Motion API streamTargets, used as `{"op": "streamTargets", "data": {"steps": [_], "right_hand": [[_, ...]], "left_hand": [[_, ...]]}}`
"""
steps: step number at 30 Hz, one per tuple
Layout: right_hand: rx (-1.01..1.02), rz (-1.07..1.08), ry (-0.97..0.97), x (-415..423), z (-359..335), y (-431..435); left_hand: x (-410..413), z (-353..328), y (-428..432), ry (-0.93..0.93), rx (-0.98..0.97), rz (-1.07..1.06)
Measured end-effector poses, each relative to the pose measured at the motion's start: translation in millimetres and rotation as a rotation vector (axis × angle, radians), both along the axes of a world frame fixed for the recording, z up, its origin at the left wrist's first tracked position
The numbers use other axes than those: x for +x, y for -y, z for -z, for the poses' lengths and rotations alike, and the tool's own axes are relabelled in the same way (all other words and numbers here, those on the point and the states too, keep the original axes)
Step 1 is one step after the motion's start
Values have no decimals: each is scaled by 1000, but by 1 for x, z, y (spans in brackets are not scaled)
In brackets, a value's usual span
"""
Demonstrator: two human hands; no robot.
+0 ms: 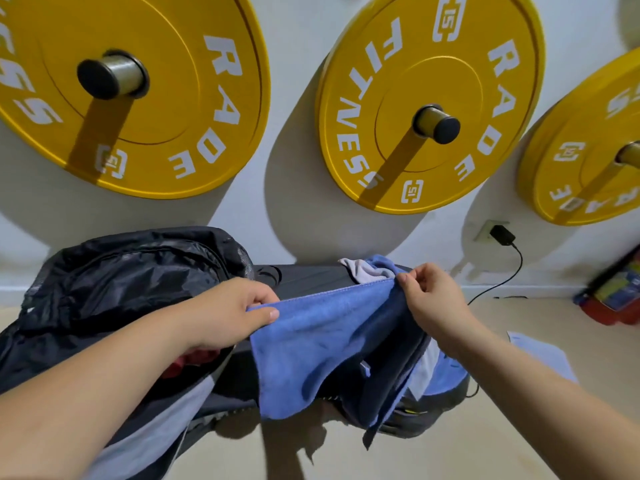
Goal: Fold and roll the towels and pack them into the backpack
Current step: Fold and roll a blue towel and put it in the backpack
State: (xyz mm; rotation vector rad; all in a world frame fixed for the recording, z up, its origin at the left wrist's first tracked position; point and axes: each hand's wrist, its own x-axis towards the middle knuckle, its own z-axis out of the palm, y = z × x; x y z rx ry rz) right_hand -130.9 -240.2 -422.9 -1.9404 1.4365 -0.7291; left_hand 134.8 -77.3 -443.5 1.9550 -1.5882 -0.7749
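Observation:
A blue towel hangs stretched between my hands over a black bench. My left hand pinches its left top corner between thumb and fingers. My right hand pinches the right top corner. More towels lie beyond and under my right hand: a grey one and another blue one. The black backpack stands open at the left, with something red inside, partly hidden by my left forearm.
Three yellow weight plates hang on pegs on the white wall ahead. A black charger is plugged into a wall socket, its cable running down to the floor. A white sheet and a red-and-blue package lie on the beige floor at right.

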Motion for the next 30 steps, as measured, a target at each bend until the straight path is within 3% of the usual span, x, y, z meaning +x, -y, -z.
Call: {"op": "streamTargets", "data": {"steps": [4,6,10,15,19,27,30], "right_hand": [[82,6,27,-2,20,12],[110,-44,59,4,25,13],[115,-296,74,19,11,-9],[230,-586,223,31,-4,-26],[272,-560,298,29,-6,-20],[-89,-408,-111,20,3,-5],[-72,-310,-72,16,2,4]], "left_hand": [[-2,-1,10,-29,-184,-177],[-11,-4,14,31,-254,-144],[-41,-6,21,137,-345,42],[-65,-11,36,113,-489,-15],[-65,-11,42,65,-412,-26],[-46,-10,41,54,-391,-213],[-32,-16,37,35,-415,-380]]}}
